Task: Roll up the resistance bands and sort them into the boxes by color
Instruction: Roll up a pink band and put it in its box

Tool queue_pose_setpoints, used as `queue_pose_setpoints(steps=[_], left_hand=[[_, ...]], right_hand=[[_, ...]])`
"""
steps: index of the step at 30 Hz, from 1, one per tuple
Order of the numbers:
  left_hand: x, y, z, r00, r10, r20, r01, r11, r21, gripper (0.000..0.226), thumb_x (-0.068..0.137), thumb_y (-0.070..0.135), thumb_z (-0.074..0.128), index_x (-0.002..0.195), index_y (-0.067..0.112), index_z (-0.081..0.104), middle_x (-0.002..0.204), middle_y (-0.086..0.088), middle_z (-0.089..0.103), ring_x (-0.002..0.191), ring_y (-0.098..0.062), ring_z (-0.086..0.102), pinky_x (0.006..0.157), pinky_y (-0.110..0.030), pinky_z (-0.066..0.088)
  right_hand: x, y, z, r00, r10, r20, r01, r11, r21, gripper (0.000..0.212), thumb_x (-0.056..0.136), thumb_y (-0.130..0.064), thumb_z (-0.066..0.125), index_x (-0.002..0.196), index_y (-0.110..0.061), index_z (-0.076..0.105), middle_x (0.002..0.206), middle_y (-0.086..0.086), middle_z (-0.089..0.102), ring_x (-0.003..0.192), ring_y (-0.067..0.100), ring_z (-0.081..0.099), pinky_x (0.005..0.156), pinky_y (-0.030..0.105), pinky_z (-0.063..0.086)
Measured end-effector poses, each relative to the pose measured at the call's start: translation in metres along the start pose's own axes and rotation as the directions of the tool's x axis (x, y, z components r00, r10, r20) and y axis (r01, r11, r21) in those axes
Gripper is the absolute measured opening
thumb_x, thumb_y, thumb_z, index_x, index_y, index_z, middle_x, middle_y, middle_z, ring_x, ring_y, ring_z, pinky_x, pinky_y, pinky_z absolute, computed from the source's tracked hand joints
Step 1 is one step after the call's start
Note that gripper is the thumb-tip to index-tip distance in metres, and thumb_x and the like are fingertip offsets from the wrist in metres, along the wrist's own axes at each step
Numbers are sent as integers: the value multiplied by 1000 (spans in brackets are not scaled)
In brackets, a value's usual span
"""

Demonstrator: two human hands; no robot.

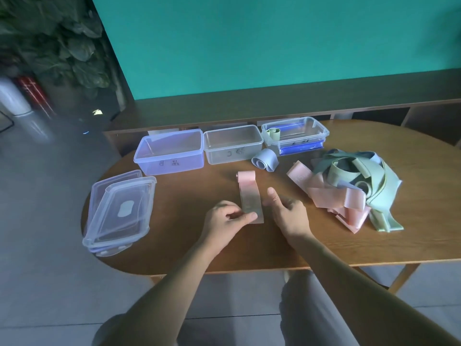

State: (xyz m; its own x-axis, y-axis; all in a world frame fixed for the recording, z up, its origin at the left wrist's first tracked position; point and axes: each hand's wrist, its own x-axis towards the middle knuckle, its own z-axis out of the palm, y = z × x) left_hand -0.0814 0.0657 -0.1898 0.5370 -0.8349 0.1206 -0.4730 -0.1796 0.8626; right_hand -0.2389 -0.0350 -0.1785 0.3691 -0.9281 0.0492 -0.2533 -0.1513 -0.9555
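We have a pink band laid flat and lengthwise on the desk, its near end between our hands, so we judge the rolling of this band is just starting. Our left hand pinches the near left corner between thumb and fingers; our right hand rests beside the right edge with fingers loosely curled, and we cannot tell whether it grips anything. Next we would need to turn the near end over and roll it tightly away from us, keeping the edges aligned. A rolled blue band lies loose by the three open boxes, a rolled green one sits in the right-hand box, and the unsorted heap waits at right.
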Motion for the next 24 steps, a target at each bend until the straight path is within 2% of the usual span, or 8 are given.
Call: queue_pose_setpoints(steps=[3, 5, 7, 11, 13, 18, 21, 24], left_hand=[[8, -4, 1, 994, 14, -106, -19, 999, -49, 14, 82, 39, 78, 84, 25, 77, 88, 13, 70, 87, -4, 65, 81, -37, 58], [18, -7, 1, 989, 30, -144, -37, 998, -44, 5, 86, 31, 76, 89, 28, 78, 94, 16, 70, 94, 0, 64, 86, -32, 57], [31, -11, 1, 986, 61, -156, -62, 998, -5, 9, 87, 26, 75, 96, 28, 79, 104, 18, 69, 101, 3, 61, 90, -27, 55], [60, -19, 5, 987, 121, -102, -107, 986, 129, 18, 91, 22, 70, 105, 29, 78, 123, 10, 63, 118, -2, 54, 93, -13, 43], [72, -21, 7, 987, 140, -73, -127, 978, 166, 21, 92, 22, 69, 110, 29, 77, 126, 8, 60, 122, -5, 49, 95, -10, 39], [102, -22, 11, 982, 168, -89, -143, 961, 235, 30, 95, 24, 65, 122, 33, 73, 134, 3, 56, 129, -12, 41, 115, -29, 32], [119, -23, 10, 986, 146, -81, -122, 961, 247, 36, 97, 27, 62, 132, 36, 66, 141, 2, 52, 132, -15, 39, 116, -32, 30], [132, -24, 11, 984, 165, -66, -135, 936, 324, 42, 97, 36, 62, 140, 36, 59, 145, 1, 51, 134, -21, 42, 115, -41, 34]], right_hand=[[8, 3, 4, 998, -65, 0, 65, 996, -66, 48, 96, -60, 51, 84, -18, 73, 68, -6, 65, 68, 14, 61, 59, 21, 43], [18, 6, 6, 994, -110, -8, 107, 982, -156, 43, 96, -55, 56, 98, -16, 74, 90, -1, 67, 83, 13, 61, 66, 13, 41], [31, 9, 8, 990, -144, 15, 143, 958, -247, 37, 97, -47, 60, 108, -14, 73, 96, -3, 62, 85, 7, 58, 68, 4, 36], [56, 19, 13, 964, -227, 136, 262, 895, -362, 29, 99, -40, 58, 114, -20, 73, 115, -2, 67, 107, 16, 58, 91, 24, 44], [67, 22, 17, 947, -273, 168, 319, 858, -402, 25, 99, -35, 60, 113, -20, 73, 117, -2, 68, 109, 19, 57, 92, 28, 43], [96, 21, 26, 922, -321, 218, 386, 817, -429, 27, 95, -40, 56, 114, -27, 71, 113, -6, 69, 107, 22, 58, 92, 34, 46], [111, 17, 32, 916, -305, 259, 391, 819, -420, 33, 95, -47, 49, 125, -41, 62, 129, -13, 64, 122, 18, 54, 101, 39, 44], [122, 13, 39, 920, -266, 289, 381, 781, -494, 44, 97, -53, 46, 140, -44, 47, 148, -15, 51, 138, 18, 43, 111, 44, 36]])
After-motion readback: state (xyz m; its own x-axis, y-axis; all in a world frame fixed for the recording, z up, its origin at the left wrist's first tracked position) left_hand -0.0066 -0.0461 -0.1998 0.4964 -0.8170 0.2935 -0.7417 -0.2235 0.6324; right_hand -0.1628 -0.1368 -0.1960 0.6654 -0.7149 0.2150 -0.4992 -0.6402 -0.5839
